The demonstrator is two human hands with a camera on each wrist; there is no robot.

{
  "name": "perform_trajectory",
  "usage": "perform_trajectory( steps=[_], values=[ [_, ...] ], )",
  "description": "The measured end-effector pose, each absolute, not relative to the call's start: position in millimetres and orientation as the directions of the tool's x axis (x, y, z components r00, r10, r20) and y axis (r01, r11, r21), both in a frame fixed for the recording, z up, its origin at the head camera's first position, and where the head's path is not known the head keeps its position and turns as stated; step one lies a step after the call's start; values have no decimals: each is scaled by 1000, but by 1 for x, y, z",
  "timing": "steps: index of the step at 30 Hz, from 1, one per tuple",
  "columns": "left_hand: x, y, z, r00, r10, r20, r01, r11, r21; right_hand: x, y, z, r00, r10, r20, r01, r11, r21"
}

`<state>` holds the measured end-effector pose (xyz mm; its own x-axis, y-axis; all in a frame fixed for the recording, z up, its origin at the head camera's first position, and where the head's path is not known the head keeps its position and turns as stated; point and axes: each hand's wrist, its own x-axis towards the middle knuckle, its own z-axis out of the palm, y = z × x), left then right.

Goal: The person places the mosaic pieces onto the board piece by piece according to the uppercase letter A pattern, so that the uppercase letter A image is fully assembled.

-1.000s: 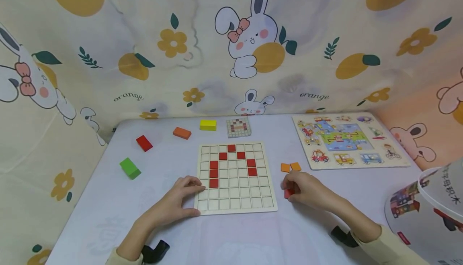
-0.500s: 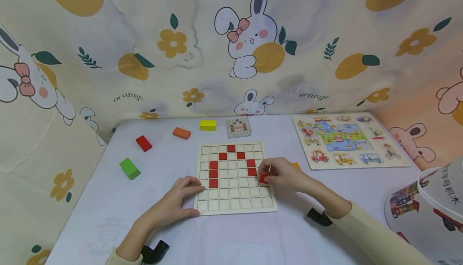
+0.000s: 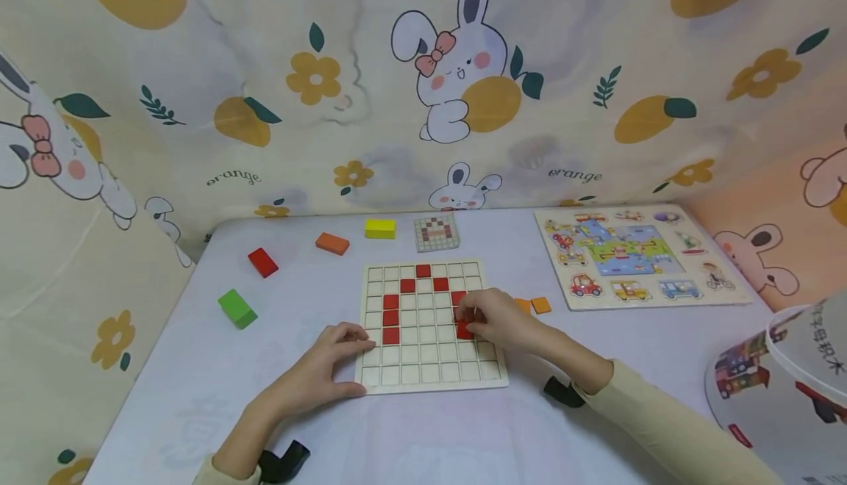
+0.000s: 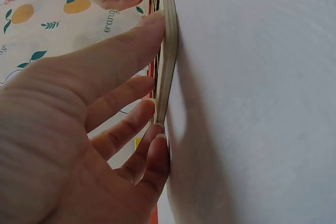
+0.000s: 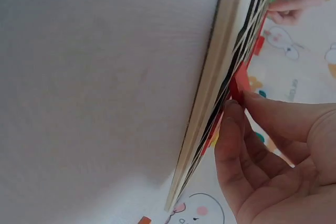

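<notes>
A pale wooden grid board (image 3: 430, 375) lies flat on the table, with several red square tiles (image 3: 391, 317) set in its cells. My right hand (image 3: 499, 317) pinches another red tile (image 3: 465, 331) between thumb and fingers, on the board's right side just below the red column there. In the right wrist view, the pinched tile (image 5: 239, 85) leans at a tilt against the grid. My left hand (image 3: 329, 364) rests at the board's left edge, its fingers spread and thumb at the near corner; the left wrist view shows the thumb (image 4: 142, 40) touching the edge.
Orange tiles (image 3: 541, 305) lie right of the board. A small pattern card (image 3: 437, 234), yellow block (image 3: 380, 229), orange block (image 3: 332, 243), red block (image 3: 263, 262) and green block (image 3: 237, 309) lie behind and left. A picture puzzle (image 3: 648, 294) and white bucket (image 3: 761, 404) stand right.
My right hand has carried the red tile leftward from the table beside the board to a cell under the right-hand red column. The left hand has stayed at the board's edge.
</notes>
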<state>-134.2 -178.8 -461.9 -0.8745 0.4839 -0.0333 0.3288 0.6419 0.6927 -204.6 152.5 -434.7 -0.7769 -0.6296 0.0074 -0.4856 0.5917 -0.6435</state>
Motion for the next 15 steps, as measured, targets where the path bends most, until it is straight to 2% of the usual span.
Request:
perform_trajectory(
  steps=[6,10,15],
  values=[
    [-134,-180,-462,-875,483,-36,326,642,694,-201,151,-433,-779,-626,37,-548,650,-527],
    [-134,-181,-462,-872,489,-29,333,635,697,-198,150,-432,-783,-620,52,-562,667,-489],
    [-134,-180,-463,-871,491,-33,328,628,706,-197,152,-432,-742,-659,123,-640,641,-423]
  ],
)
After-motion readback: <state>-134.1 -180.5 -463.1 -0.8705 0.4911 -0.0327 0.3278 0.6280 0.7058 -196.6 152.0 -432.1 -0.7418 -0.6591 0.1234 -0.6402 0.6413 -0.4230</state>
